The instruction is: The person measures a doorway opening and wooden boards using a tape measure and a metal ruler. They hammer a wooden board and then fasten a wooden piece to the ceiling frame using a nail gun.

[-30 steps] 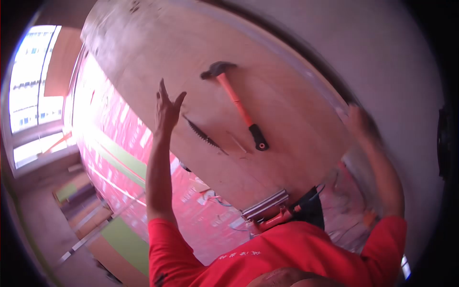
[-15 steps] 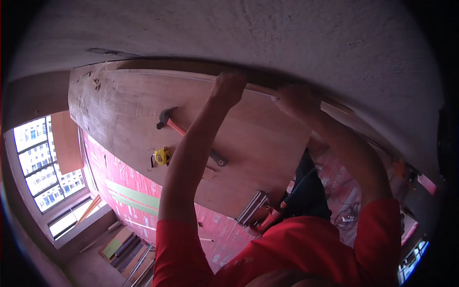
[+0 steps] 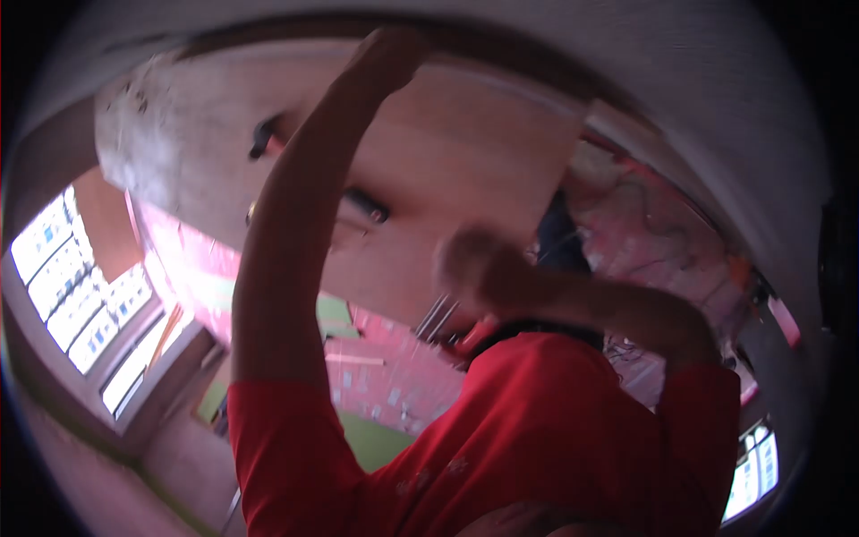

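My left hand [image 3: 394,61] is at the far edge of a wooden board [image 3: 447,134], beside the wall; its fingers are blurred and hidden. My right hand [image 3: 479,268] is over the board's near part, close to a red tool [image 3: 474,333] with metal rails. It looks curled, but motion smears its fingers and shows nothing clear in them. A hammer lies on the board, its dark head [image 3: 266,137] to the left of my left forearm and its black handle end [image 3: 367,206] to the right. The forearm covers its middle.
A grey wall [image 3: 716,116] runs behind and right of the board. Pink printed sheeting [image 3: 403,371] covers the floor, with cables [image 3: 649,215] at the right. Windows [image 3: 80,277] stand at the left. A green strip [image 3: 367,438] lies below the board.
First my left hand went from above the board to its far edge beside my right hand. Since then my right hand has left the edge and come back toward my body.
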A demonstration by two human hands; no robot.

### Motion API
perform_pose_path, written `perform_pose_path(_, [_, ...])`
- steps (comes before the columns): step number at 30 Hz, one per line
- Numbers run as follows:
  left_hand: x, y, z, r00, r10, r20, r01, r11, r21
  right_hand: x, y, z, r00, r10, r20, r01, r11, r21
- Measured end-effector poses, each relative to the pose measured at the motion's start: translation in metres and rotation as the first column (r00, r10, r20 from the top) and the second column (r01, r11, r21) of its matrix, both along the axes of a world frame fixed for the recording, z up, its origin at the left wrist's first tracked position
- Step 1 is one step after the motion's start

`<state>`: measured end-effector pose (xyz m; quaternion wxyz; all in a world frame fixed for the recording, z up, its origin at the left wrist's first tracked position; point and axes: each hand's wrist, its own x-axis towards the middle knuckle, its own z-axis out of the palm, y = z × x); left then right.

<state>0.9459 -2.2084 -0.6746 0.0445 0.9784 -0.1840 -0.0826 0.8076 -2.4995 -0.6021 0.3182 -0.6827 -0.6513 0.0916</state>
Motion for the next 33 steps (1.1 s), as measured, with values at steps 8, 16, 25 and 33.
perform_pose_path(8, [-0.007,-0.008,0.011,0.997,-0.006,0.074,-0.002,0.994,0.109,-0.160,-0.048,-0.068,0.728,0.683,0.052,-0.612,0.683,-0.399])
perform_pose_path(16, [-0.002,-0.015,0.019,0.993,0.091,-0.073,-0.082,0.989,0.123,-0.172,-0.043,-0.069,0.664,0.744,-0.071,-0.707,0.594,-0.385])
perform_pose_path(25, [-0.003,-0.021,0.027,0.991,0.103,-0.089,-0.084,0.977,0.196,-0.050,-0.125,0.041,0.837,-0.085,-0.541,-0.149,0.915,-0.375])
perform_pose_path(33, [-0.003,-0.044,0.048,0.984,0.144,-0.101,-0.121,0.972,0.203,0.011,-0.278,-0.027,0.056,-0.679,-0.732,0.602,0.608,-0.518])
